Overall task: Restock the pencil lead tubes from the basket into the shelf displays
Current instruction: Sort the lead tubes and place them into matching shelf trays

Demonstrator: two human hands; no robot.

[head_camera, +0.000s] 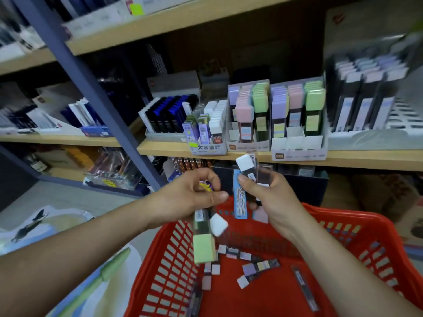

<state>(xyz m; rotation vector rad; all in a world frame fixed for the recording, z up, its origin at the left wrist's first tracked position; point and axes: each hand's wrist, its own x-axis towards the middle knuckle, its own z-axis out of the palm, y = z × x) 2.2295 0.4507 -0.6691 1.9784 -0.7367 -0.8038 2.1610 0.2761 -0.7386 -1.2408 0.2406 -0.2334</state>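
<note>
Both hands are hovering above the red basket [343, 221], each one clutching a bunch of pencil lead tubes [261, 266], while more of them are lying scattered on the basket floor (slim dark bodies with square purple, white and pink caps). The left hand [194, 195] is curling its fingers round several tubes hanging downward, among them a green-capped tube [204, 248] and a white-capped tube [218, 224]. The right hand [272, 200] is gripping a second white-capped one pointing up, a light blue tube [239, 200] under the thumb, and a pink-capped tube [261, 215] pointing down. Behind the hands, the shelf displays [297, 117] are standing on the wooden shelf [354, 160], holding upright rows of purple, pink and green-capped tubes.
</note>
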